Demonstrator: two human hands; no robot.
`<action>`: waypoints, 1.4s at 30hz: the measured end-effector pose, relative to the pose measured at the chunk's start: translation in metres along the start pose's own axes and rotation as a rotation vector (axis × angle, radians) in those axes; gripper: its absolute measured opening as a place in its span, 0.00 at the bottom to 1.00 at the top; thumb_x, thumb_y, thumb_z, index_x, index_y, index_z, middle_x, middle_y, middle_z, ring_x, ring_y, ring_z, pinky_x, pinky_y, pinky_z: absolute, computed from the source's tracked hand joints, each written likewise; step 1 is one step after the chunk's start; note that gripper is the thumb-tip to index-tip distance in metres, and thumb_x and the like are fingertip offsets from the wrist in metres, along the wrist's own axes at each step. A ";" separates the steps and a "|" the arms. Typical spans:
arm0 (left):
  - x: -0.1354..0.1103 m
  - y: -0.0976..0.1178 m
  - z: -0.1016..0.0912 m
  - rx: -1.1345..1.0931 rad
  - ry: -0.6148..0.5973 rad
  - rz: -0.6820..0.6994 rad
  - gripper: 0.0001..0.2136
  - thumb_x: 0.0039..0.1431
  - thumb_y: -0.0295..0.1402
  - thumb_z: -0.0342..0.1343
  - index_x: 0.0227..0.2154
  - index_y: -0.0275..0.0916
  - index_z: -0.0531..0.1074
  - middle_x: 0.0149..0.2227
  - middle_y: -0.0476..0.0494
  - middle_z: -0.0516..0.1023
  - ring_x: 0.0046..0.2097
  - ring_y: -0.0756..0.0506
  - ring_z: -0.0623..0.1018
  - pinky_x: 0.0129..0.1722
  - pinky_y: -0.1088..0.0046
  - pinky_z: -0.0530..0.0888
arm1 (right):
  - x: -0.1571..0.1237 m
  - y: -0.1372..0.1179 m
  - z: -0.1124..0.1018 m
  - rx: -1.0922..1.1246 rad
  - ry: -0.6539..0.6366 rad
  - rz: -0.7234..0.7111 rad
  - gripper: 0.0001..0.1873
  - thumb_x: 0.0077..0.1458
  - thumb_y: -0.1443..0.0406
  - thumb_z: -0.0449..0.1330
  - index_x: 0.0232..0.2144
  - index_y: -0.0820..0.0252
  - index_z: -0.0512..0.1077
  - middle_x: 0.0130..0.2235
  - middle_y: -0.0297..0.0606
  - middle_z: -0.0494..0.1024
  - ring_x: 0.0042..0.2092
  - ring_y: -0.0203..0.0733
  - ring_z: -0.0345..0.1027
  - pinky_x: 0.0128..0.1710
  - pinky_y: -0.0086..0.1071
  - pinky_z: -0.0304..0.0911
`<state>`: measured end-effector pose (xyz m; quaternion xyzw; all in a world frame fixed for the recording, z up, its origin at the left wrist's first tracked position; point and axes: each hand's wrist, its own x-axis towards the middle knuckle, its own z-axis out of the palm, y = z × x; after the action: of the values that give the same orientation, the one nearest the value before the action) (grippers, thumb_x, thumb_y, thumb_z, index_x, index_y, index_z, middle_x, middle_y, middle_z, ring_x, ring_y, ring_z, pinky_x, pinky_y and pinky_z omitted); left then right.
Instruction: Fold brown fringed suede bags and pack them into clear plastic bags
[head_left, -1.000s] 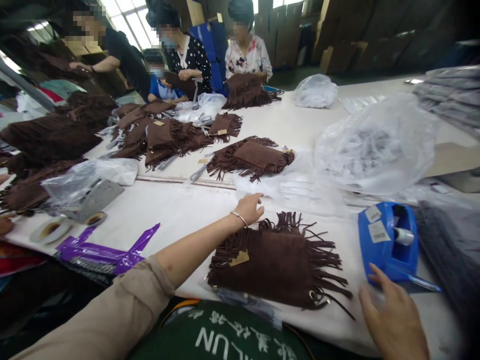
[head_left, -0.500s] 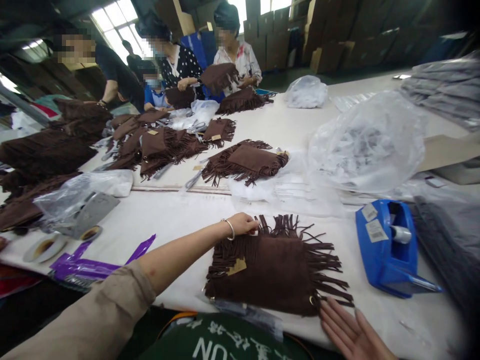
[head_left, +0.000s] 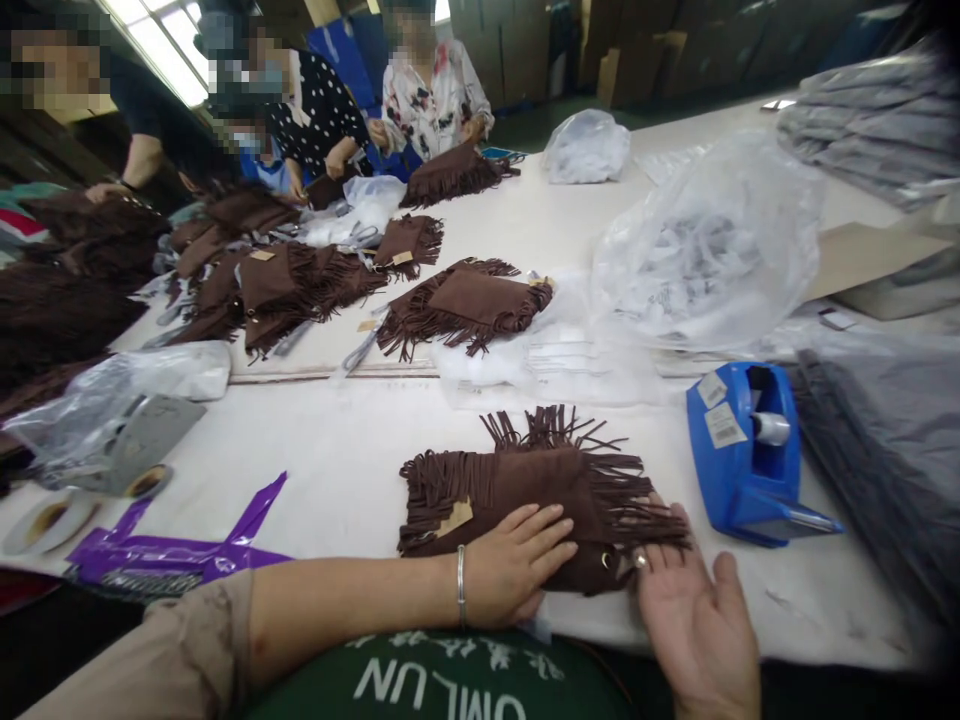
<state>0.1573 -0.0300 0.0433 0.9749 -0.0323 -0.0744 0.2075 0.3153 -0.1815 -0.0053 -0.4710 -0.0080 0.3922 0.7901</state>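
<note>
While our left hand (head_left: 514, 562) lies flat and unclenched on the brown bag (head_left: 544, 488), our right hand (head_left: 696, 612) rests palm up, relaxed, fingers (head_left: 664, 558) partly beneath its fringe (head_left: 624, 492).

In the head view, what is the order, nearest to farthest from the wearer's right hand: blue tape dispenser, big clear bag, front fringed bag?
1. Front fringed bag: touching the right hand.
2. Blue tape dispenser: ahead, slightly right.
3. Big clear bag: farther ahead.
</note>
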 end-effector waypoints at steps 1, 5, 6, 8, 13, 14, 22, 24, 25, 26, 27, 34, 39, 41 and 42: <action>0.001 0.000 0.004 0.033 -0.001 0.000 0.29 0.58 0.37 0.48 0.62 0.33 0.50 0.65 0.35 0.49 0.66 0.39 0.44 0.64 0.57 0.46 | 0.000 -0.003 -0.005 0.004 0.032 -0.028 0.28 0.60 0.49 0.39 0.59 0.50 0.55 0.59 0.39 0.62 0.59 0.44 0.57 0.59 0.50 0.52; 0.016 0.003 0.021 0.095 0.012 0.001 0.25 0.59 0.32 0.45 0.60 0.31 0.55 0.64 0.35 0.50 0.66 0.38 0.46 0.64 0.57 0.43 | -0.020 -0.014 -0.033 -0.039 0.163 -0.105 0.25 0.60 0.51 0.44 0.58 0.46 0.55 0.61 0.35 0.58 0.61 0.42 0.52 0.63 0.47 0.44; 0.021 0.004 0.024 0.091 0.016 0.005 0.25 0.59 0.32 0.46 0.59 0.31 0.55 0.64 0.35 0.51 0.66 0.38 0.47 0.64 0.57 0.43 | -0.030 -0.015 -0.039 -0.092 0.218 -0.147 0.24 0.60 0.53 0.46 0.57 0.46 0.57 0.61 0.34 0.59 0.61 0.42 0.53 0.63 0.47 0.44; 0.030 0.005 0.028 0.051 0.030 0.030 0.26 0.58 0.33 0.47 0.59 0.31 0.56 0.64 0.34 0.51 0.66 0.38 0.47 0.64 0.57 0.44 | -0.048 -0.013 -0.047 -0.316 0.318 -0.221 0.21 0.58 0.55 0.51 0.54 0.47 0.61 0.59 0.34 0.63 0.60 0.44 0.55 0.63 0.49 0.42; 0.035 0.000 0.015 -0.106 0.163 -0.026 0.24 0.59 0.41 0.50 0.57 0.43 0.60 0.64 0.42 0.52 0.66 0.40 0.46 0.63 0.56 0.49 | -0.049 0.005 -0.036 -1.200 -0.162 -0.439 0.15 0.57 0.56 0.52 0.44 0.49 0.72 0.61 0.33 0.59 0.63 0.53 0.47 0.61 0.55 0.42; 0.032 -0.002 0.010 -0.112 0.199 -0.071 0.22 0.59 0.40 0.49 0.56 0.44 0.62 0.64 0.43 0.53 0.66 0.40 0.46 0.63 0.56 0.49 | -0.042 0.008 -0.034 -1.326 -0.280 -0.507 0.16 0.57 0.56 0.52 0.46 0.48 0.71 0.62 0.32 0.58 0.64 0.54 0.43 0.61 0.56 0.43; 0.015 0.000 0.011 0.021 0.193 -0.087 0.24 0.59 0.41 0.49 0.56 0.37 0.61 0.63 0.37 0.55 0.66 0.37 0.46 0.62 0.49 0.43 | -0.022 -0.001 -0.044 -1.585 0.220 -0.755 0.30 0.60 0.53 0.45 0.61 0.61 0.54 0.64 0.47 0.51 0.65 0.60 0.35 0.58 0.61 0.45; 0.018 0.008 0.017 0.078 0.129 -0.012 0.26 0.57 0.40 0.51 0.57 0.35 0.59 0.63 0.36 0.54 0.66 0.37 0.46 0.63 0.50 0.42 | -0.030 -0.002 -0.043 -1.591 -0.067 -0.791 0.24 0.61 0.56 0.45 0.58 0.54 0.59 0.63 0.38 0.53 0.65 0.54 0.40 0.59 0.55 0.46; 0.019 0.012 0.020 0.108 0.101 0.003 0.27 0.57 0.39 0.51 0.58 0.34 0.58 0.63 0.36 0.54 0.66 0.37 0.46 0.63 0.51 0.42 | -0.032 -0.001 -0.041 -1.607 -0.181 -0.799 0.22 0.61 0.57 0.45 0.56 0.51 0.62 0.63 0.36 0.55 0.64 0.53 0.42 0.60 0.54 0.47; 0.021 0.015 0.022 0.137 0.083 0.004 0.28 0.56 0.37 0.52 0.58 0.33 0.57 0.63 0.36 0.53 0.66 0.37 0.46 0.63 0.51 0.42 | -0.034 0.001 -0.040 -1.630 -0.219 -0.800 0.21 0.61 0.58 0.46 0.54 0.50 0.64 0.62 0.35 0.57 0.64 0.53 0.42 0.60 0.54 0.46; 0.022 0.018 0.023 0.165 0.073 -0.008 0.28 0.56 0.35 0.51 0.59 0.33 0.56 0.64 0.35 0.53 0.66 0.37 0.46 0.63 0.51 0.42 | -0.034 0.002 -0.039 -1.651 -0.172 -0.798 0.21 0.61 0.58 0.46 0.54 0.51 0.65 0.62 0.37 0.57 0.64 0.54 0.41 0.59 0.56 0.45; 0.031 0.015 0.040 0.296 0.137 0.021 0.20 0.63 0.30 0.43 0.56 0.30 0.60 0.60 0.34 0.60 0.63 0.39 0.57 0.61 0.57 0.53 | -0.054 0.004 -0.051 -0.914 0.210 -0.349 0.28 0.59 0.50 0.47 0.55 0.59 0.63 0.57 0.45 0.65 0.59 0.54 0.56 0.60 0.53 0.47; 0.033 0.008 0.041 0.259 0.182 0.046 0.19 0.61 0.31 0.47 0.53 0.32 0.63 0.57 0.36 0.66 0.59 0.41 0.64 0.59 0.62 0.60 | -0.068 0.018 -0.041 0.017 -0.016 0.328 0.35 0.55 0.42 0.45 0.50 0.61 0.67 0.54 0.49 0.69 0.56 0.52 0.61 0.59 0.51 0.51; 0.029 0.010 0.037 0.235 0.209 0.052 0.20 0.59 0.33 0.49 0.54 0.32 0.63 0.57 0.37 0.66 0.59 0.42 0.64 0.60 0.64 0.59 | -0.058 0.021 -0.026 0.203 -0.102 0.411 0.36 0.53 0.40 0.44 0.49 0.59 0.69 0.56 0.47 0.67 0.59 0.50 0.57 0.60 0.48 0.49; 0.027 0.011 0.036 0.231 0.229 0.058 0.20 0.59 0.33 0.49 0.54 0.32 0.63 0.57 0.37 0.66 0.60 0.42 0.64 0.60 0.64 0.59 | -0.049 0.021 -0.018 0.267 -0.126 0.420 0.36 0.53 0.39 0.43 0.48 0.58 0.70 0.55 0.46 0.68 0.59 0.49 0.56 0.60 0.48 0.49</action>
<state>0.1779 -0.0573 0.0118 0.9930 -0.0450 0.0474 0.0985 0.2751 -0.2203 -0.0139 -0.3287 0.0926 0.5737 0.7445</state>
